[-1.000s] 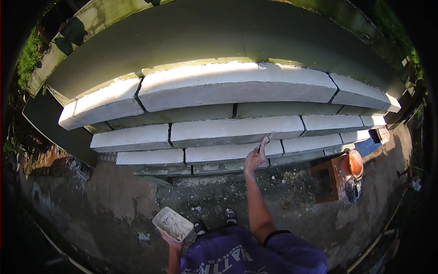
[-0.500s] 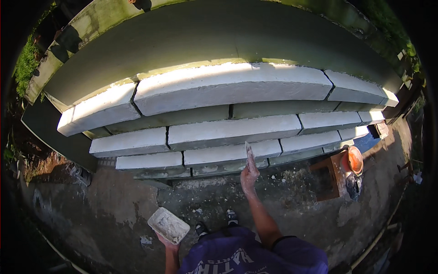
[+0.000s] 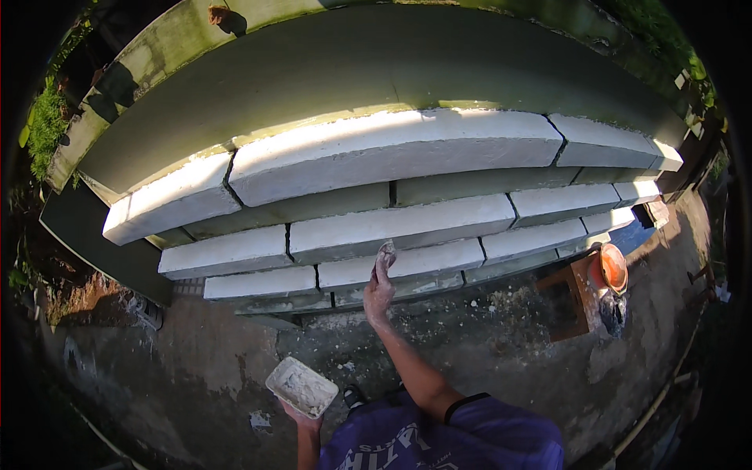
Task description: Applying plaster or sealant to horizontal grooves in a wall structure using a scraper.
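White rectangular tray [image 3: 301, 386], tilted low at front, holds pale paste; a small blade, possibly a trowel [image 3: 385, 252], touches the white blocks [image 3: 392, 227].

Block wall [image 3: 392, 227] ahead; tray [image 3: 301, 386] lower left; bucket [image 3: 612, 266] right.

right hand [image 3: 379, 288]: shifted left along block wall [image 3: 392, 227] | left hand [image 3: 301, 413]: tray [image 3: 301, 387] raised slightly, moved right

Our stained concrete floor [image 3: 196, 368] carries white block courses [image 3: 407, 227] far, a brown stand [image 3: 570, 301] right.
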A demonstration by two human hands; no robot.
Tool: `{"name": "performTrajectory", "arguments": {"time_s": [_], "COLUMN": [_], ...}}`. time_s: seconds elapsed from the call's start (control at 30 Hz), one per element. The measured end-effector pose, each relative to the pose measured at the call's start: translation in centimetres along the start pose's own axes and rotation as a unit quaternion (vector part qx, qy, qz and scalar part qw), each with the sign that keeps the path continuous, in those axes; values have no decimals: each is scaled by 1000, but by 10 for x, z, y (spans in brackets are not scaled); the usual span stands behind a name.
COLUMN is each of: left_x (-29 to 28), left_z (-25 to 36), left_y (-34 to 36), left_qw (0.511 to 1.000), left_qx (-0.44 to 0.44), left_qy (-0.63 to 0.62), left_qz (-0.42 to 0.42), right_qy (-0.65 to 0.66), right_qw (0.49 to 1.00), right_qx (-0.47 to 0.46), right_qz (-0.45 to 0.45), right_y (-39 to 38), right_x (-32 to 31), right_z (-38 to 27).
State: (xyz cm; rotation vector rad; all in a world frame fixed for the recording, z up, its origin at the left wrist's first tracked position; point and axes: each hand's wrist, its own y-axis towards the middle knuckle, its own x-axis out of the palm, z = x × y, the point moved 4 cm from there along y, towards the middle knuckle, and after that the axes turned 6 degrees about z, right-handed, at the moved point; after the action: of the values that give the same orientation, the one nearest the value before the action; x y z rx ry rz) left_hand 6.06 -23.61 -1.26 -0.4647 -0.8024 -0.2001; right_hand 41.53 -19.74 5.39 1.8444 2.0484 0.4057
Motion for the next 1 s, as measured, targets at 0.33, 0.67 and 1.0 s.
{"name": "performTrajectory", "arguments": {"time_s": [0.33,0.67,1.0], "left_x": [-68,-83,-59], "left_z": [-5,-8,-19], "left_y": [0,5,22], "left_qw": [967,901,998], "left_qx": [97,138,10], "left_qy": [237,410,57], "left_qz": [-10,3,-12], "right_qy": [-6,-6,52], "right_qw": [993,973,960], "right_qx": [109,106,19], "right_qz": [-34,203,-275], "right_y": [0,108,-55], "right_x": [-95,-100,-17], "right_z": [54,62,8]}}
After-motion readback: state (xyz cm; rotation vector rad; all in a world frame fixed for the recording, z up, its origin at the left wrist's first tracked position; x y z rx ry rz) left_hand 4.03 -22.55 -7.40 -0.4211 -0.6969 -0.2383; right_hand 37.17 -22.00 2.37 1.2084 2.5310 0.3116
